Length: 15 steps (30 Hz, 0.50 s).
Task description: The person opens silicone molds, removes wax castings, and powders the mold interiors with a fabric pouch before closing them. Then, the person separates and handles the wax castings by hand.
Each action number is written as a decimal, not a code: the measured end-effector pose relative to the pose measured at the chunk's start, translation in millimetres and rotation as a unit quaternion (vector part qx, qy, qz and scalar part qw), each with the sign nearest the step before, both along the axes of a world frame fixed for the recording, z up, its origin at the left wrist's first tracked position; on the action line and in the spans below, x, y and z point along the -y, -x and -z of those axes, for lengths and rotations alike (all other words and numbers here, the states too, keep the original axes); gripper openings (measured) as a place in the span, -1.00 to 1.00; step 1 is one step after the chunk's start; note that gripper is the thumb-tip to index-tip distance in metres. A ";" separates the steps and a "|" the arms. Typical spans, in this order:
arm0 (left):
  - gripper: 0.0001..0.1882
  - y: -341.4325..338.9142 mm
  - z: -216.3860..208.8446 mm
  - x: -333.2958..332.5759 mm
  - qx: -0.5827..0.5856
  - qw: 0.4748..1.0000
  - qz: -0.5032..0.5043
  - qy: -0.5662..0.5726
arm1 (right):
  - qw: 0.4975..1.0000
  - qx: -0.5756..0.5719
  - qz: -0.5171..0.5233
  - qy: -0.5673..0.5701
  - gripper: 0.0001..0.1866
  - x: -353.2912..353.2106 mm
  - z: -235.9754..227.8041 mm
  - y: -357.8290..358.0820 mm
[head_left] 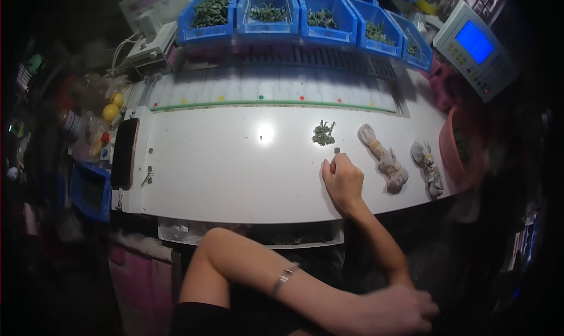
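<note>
My right hand (343, 182) rests on the white tabletop with its fingers curled in. A small grey-green piece (337, 151) shows at its fingertips; whether they grip it I cannot make out. Just beyond lies a small heap of grey-green, dried-looking stems (323, 134). To the right of this hand are two knotted pale cloth bundles, a longer one (386, 160) and a shorter one (429, 168). My left arm, with a bracelet at the wrist, crosses in front of my body. My left hand (390, 309) is at my right elbow, its fingers smeared by motion.
Blue bins (267, 33) holding similar green pieces line the back. Before them runs a white slotted strip (261, 89) with coloured dots. A phone (125, 154) lies at the left edge. A pink basin (457, 151) and a panel with a blue screen (474, 42) stand right.
</note>
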<state>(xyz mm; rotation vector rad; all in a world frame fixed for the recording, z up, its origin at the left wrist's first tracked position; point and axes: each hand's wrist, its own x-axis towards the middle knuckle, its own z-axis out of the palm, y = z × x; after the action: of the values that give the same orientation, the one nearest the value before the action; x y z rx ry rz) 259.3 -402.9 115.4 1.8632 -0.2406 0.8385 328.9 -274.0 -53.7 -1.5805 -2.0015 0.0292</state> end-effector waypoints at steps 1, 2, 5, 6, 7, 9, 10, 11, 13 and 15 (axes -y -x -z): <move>-0.78 -3.0 -15.4 3.3 -0.027 0.997 0.074 -0.026 | 1.000 -0.010 -0.009 -0.001 -0.78 0.6 1.4 -4.2; -0.78 -8.5 -17.3 10.4 -0.024 0.996 0.073 -0.035 | 1.000 -0.006 -0.010 -0.009 -0.78 2.9 1.8 -6.4; -0.79 -19.6 -17.1 38.0 0.114 0.992 0.050 0.005 | 0.999 0.006 -0.028 -0.017 -0.77 10.4 6.3 -11.2; -0.78 -18.5 -22.2 44.7 0.143 0.988 0.061 0.014 | 1.000 0.001 -0.024 -0.015 -0.77 14.5 6.9 -15.5; -0.77 -17.1 -26.3 50.8 0.172 0.982 0.072 0.021 | 1.000 -0.004 -0.022 -0.014 -0.76 17.6 7.4 -18.7; -0.72 -18.6 -27.4 62.7 0.216 0.974 0.064 0.009 | 0.999 -0.012 -0.030 -0.019 -0.76 21.3 8.3 -21.2; -0.70 -19.7 -26.7 69.2 0.234 0.969 0.077 -0.020 | 1.000 -0.007 -0.023 -0.012 -0.76 22.0 7.0 -20.5; -0.68 -20.1 -27.2 74.9 0.253 0.961 0.095 -0.050 | 1.000 -0.001 -0.010 -0.007 -0.76 22.5 4.3 -22.8; -0.67 -13.9 -31.6 83.9 0.279 0.956 0.084 -0.013 | 1.000 -0.001 -0.028 -0.012 -0.76 22.5 4.4 -18.8; -0.67 -7.6 -34.1 91.4 0.285 0.954 0.092 0.027 | 0.999 0.023 -0.011 -0.026 -0.75 20.5 7.4 -24.2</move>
<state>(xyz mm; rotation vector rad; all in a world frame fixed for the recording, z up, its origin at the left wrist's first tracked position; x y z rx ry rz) 266.9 -494.3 149.5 1.4811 -0.7310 1.2232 353.1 -294.5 -61.1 -1.5392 -2.0383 -0.0498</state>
